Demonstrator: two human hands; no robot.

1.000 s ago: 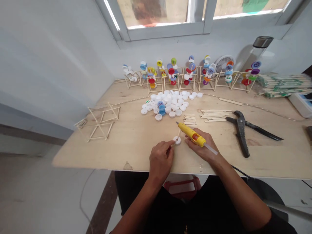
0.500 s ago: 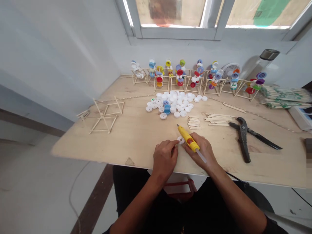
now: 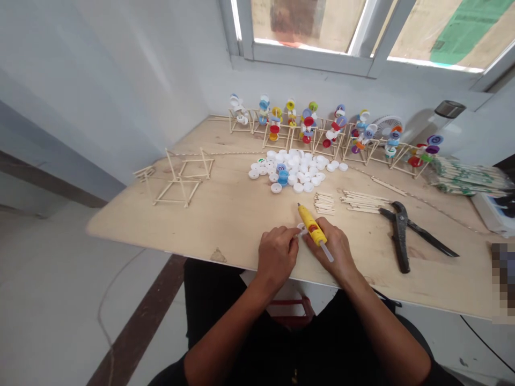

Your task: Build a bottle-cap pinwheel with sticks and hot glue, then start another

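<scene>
My right hand (image 3: 336,247) is closed around a yellow hot glue gun (image 3: 309,220), its nozzle pointing away from me and a clear glue stick (image 3: 327,253) poking out of the rear. Just under the gun, a small white bottle cap (image 3: 301,228) sits between my two hands, partly covered by the gun and fingers. My left hand (image 3: 277,251) pinches at the cap's near left side with thumb and forefinger. Fingertips of my right hand appear to touch the cap too. Beyond them lies a pile of white bottle caps (image 3: 295,166) with a blue cap (image 3: 283,177) among them.
Short sticks (image 3: 324,203) and longer sticks (image 3: 364,201) lie past my right hand, beside black-handled pliers (image 3: 400,236). A stick frame (image 3: 177,190) stands at left. Several stick stands with coloured cap wheels (image 3: 308,122) line the back, near a fan (image 3: 388,128) and a bottle (image 3: 444,115).
The bottle cap has tilted between my fingers, so its round face shows less. Both hands stay close together with the glue gun still held. The whole view has shifted slightly.
</scene>
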